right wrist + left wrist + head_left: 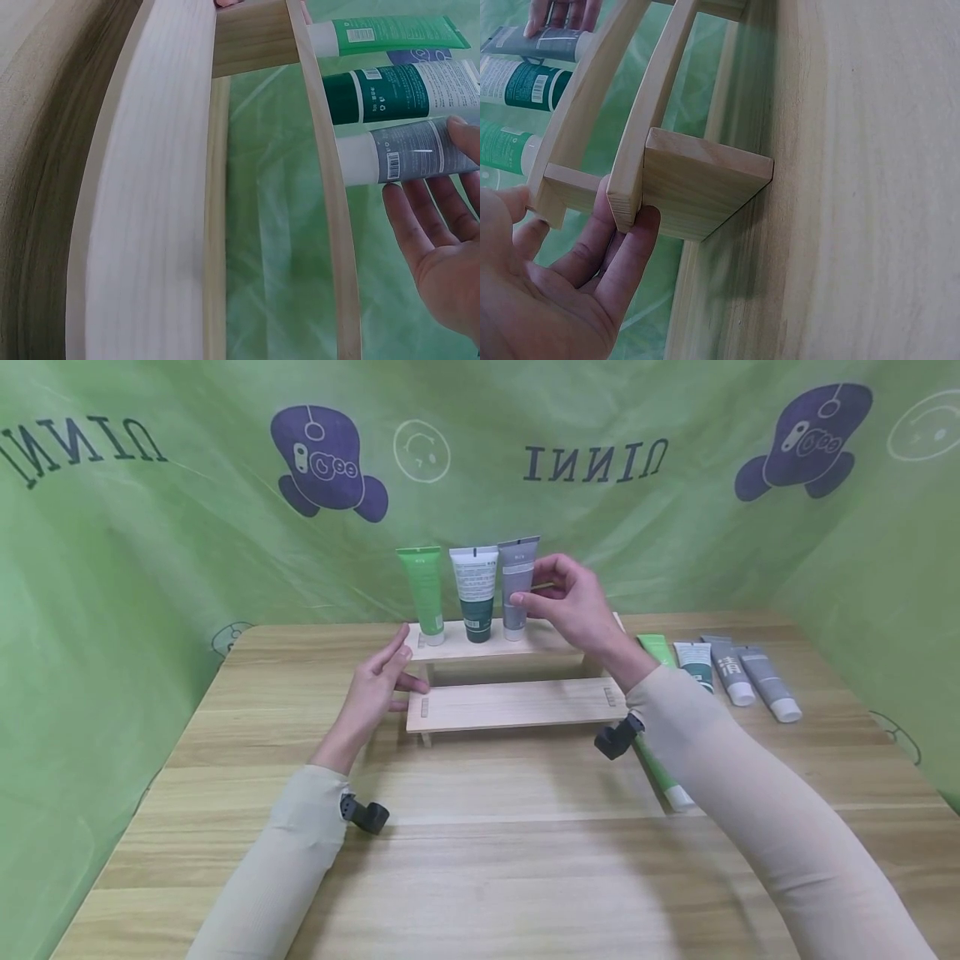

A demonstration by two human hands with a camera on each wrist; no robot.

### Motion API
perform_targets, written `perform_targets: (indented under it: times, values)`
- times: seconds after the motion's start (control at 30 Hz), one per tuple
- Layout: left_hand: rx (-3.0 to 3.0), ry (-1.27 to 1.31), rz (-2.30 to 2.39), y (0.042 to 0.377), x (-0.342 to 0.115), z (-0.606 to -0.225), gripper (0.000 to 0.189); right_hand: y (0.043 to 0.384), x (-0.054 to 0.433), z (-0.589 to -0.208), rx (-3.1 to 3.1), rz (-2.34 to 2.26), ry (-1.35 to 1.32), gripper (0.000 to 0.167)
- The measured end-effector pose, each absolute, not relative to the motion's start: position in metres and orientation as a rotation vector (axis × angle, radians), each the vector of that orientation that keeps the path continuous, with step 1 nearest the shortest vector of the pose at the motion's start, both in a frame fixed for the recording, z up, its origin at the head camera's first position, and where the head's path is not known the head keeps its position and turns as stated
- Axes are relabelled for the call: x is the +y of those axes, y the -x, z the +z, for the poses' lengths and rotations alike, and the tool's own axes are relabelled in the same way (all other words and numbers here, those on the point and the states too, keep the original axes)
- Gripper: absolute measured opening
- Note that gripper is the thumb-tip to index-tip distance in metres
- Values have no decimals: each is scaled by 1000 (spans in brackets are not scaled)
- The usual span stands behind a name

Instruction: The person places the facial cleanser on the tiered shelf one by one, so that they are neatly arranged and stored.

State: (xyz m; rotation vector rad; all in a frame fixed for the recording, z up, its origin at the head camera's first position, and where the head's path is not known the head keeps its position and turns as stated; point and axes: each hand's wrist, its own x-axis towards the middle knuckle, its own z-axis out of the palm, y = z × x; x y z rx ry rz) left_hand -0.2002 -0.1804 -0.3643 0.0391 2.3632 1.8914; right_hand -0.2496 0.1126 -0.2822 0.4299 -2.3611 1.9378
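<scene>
A two-tier wooden shelf (517,703) stands on the table. On its upper tier, a green tube (425,589), a white-and-dark-green tube (476,593) and a grey tube (517,578) stand caps down, side by side. My right hand (573,606) pinches the grey tube from the right, thumb in front and fingers behind; its white cap is at the upper board. At the shelf's left end my left hand (375,681) holds the structure. In the left wrist view, its thumb is by the upper board and fingertips (645,221) are against the lower board's end.
Right of the shelf lie a green tube (656,648), a white-and-green tube (694,662) and two grey tubes (727,668). Another green tube (660,772) lies nearer, partly under the right forearm. A green printed cloth (525,510) hangs behind the table (480,860).
</scene>
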Motion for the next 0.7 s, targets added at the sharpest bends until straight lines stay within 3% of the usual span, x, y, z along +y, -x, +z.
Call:
perform_targets:
  times: [0.7]
  values:
    - [2334,-37,1926,200,-180,-365,49,245,108,-283,-2323,1952,-352,39]
